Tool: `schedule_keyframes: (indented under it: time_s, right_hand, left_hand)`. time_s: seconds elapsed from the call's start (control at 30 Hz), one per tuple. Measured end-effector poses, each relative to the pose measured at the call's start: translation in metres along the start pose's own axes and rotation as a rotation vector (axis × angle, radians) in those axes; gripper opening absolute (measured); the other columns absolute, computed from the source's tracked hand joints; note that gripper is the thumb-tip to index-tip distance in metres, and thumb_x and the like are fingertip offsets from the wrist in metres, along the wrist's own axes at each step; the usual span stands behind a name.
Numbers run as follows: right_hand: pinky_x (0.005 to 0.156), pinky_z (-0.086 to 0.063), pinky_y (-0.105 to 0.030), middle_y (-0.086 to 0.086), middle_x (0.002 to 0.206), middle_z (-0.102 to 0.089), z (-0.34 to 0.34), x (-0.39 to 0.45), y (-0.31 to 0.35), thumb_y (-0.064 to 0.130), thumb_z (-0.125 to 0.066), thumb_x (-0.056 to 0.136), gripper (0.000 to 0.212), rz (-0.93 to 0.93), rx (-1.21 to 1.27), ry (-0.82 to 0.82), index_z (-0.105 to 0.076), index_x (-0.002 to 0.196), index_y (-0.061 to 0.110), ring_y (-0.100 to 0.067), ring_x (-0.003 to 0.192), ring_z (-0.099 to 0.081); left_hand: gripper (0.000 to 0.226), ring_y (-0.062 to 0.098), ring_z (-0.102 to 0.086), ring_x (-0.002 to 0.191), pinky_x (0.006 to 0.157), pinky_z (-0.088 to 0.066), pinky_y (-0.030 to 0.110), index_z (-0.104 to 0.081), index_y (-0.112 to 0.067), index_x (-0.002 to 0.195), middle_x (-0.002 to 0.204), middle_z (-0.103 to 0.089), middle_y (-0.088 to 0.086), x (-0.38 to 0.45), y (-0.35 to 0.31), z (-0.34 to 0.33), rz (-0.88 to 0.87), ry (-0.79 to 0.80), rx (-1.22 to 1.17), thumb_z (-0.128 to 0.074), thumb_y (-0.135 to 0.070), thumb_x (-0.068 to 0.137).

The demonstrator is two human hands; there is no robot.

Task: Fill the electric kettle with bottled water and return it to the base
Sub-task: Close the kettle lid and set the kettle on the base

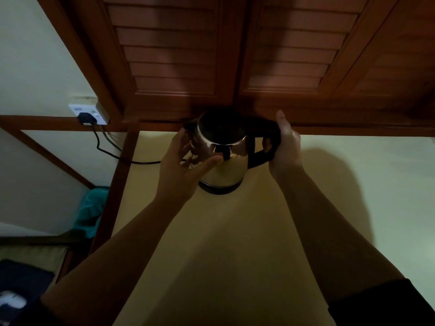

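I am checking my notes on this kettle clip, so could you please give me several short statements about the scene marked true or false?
1. The right hand grips the black handle of the steel kettle. True.
2. The left hand holds a water bottle. False: it rests open against the kettle's side, and no bottle is in view.
3. A black plug sits in the wall socket. True.
4. The kettle lies on its side. False: it stands roughly upright on the countertop.

Right hand [286,147] grips kettle [223,158] handle; left hand [181,165] spread against steel side; black base [219,188] beneath.
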State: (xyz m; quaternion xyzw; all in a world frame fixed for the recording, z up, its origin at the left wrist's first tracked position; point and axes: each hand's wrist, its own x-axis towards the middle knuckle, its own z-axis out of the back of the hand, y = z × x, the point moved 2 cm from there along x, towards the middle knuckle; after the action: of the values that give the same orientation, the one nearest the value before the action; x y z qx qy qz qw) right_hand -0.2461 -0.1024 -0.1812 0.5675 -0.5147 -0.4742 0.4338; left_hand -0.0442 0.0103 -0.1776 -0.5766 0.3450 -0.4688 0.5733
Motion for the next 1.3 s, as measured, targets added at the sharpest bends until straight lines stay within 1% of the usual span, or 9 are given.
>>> schedule_keyframes:
  time_s: [0.13,0.27,0.43,0.6,0.73,0.9,1.0,1.07,1.3]
  right_hand:
    - [0.06,-0.035,-0.029,0.003,0.054,-0.041,-0.001,0.003,0.002,0.056,-0.06,0.094,0.051,0.002,0.005,-0.016,-0.049,0.059,0.02,-0.013,0.053,-0.039]
    - [0.06,-0.035,-0.028,0.004,0.055,-0.041,-0.006,0.005,0.007,0.057,-0.055,0.099,0.054,-0.002,-0.007,-0.035,-0.05,0.059,0.021,-0.012,0.052,-0.04]
    - [0.064,-0.041,-0.025,0.011,0.053,-0.052,-0.008,0.011,0.012,0.05,-0.049,0.109,0.063,0.014,-0.024,0.0,-0.067,0.052,0.03,-0.009,0.055,-0.044]
    - [0.064,-0.039,-0.03,0.004,0.055,-0.045,-0.003,0.014,0.007,0.053,-0.053,0.106,0.058,-0.022,-0.009,-0.058,-0.062,0.055,0.027,-0.013,0.055,-0.042]
    - [0.064,-0.039,-0.031,0.002,0.055,-0.046,0.002,0.011,0.003,0.055,-0.052,0.104,0.056,-0.038,-0.023,-0.054,-0.054,0.061,0.019,-0.014,0.054,-0.043]
    - [0.06,-0.039,-0.029,0.0,0.057,-0.046,0.007,0.004,-0.001,0.052,-0.052,0.106,0.056,-0.007,-0.074,-0.052,-0.053,0.062,0.017,-0.014,0.053,-0.043]
    - [0.061,-0.039,-0.03,0.001,0.057,-0.047,0.007,0.004,-0.004,0.048,-0.05,0.109,0.055,-0.017,-0.092,-0.058,-0.054,0.063,0.018,-0.014,0.053,-0.043]
    - [0.061,-0.039,-0.029,0.0,0.059,-0.047,0.007,0.004,-0.004,0.05,-0.049,0.109,0.055,-0.022,-0.117,-0.057,-0.054,0.064,0.018,-0.013,0.054,-0.044]
    - [0.07,-0.041,-0.036,-0.003,0.06,-0.053,0.007,0.0,-0.008,0.051,-0.036,0.112,0.065,0.023,-0.235,-0.08,-0.056,0.063,0.013,-0.019,0.062,-0.051]
  left_hand:
    - [0.073,-0.006,-0.062,0.118,0.088,-0.053,0.013,-0.049,-0.022,0.144,0.129,-0.064,-0.014,0.007,-0.001,-0.003,-0.015,0.011,-0.002,-0.084,-0.007,0.081]
    - [0.07,0.008,-0.064,0.12,0.093,-0.057,0.022,-0.051,-0.019,0.144,0.132,-0.065,-0.005,0.013,-0.002,-0.004,-0.037,0.006,0.011,-0.084,-0.009,0.083]
    - [0.068,0.012,-0.065,0.118,0.09,-0.054,0.017,-0.051,-0.015,0.143,0.133,-0.064,0.0,0.018,-0.002,-0.005,-0.059,0.001,0.011,-0.082,-0.01,0.084]
    - [0.071,0.005,-0.063,0.121,0.091,-0.053,0.015,-0.049,-0.021,0.146,0.136,-0.062,-0.011,0.027,-0.002,-0.008,-0.048,0.03,0.067,-0.083,-0.024,0.083]
    - [0.072,0.002,-0.061,0.124,0.091,-0.052,0.012,-0.047,-0.019,0.146,0.138,-0.061,-0.009,0.02,0.001,-0.005,-0.041,0.03,0.053,-0.083,-0.019,0.083]
    - [0.075,-0.013,-0.057,0.117,0.091,-0.054,0.016,-0.044,-0.033,0.141,0.127,-0.059,-0.022,0.002,0.01,-0.005,-0.011,0.013,0.068,-0.085,-0.022,0.079]
    - [0.075,-0.008,-0.057,0.121,0.097,-0.054,0.022,-0.044,-0.035,0.141,0.129,-0.059,-0.019,0.0,0.012,-0.004,0.006,0.008,0.068,-0.086,-0.023,0.079]
    - [0.076,-0.009,-0.056,0.122,0.095,-0.054,0.017,-0.043,-0.035,0.141,0.132,-0.057,-0.019,0.001,0.013,-0.004,0.005,0.009,0.07,-0.086,-0.023,0.079]
    - [0.073,-0.011,-0.057,0.12,0.095,-0.054,0.018,-0.043,-0.035,0.14,0.119,-0.057,-0.042,-0.003,0.019,-0.005,-0.008,0.004,0.065,-0.084,-0.018,0.081]
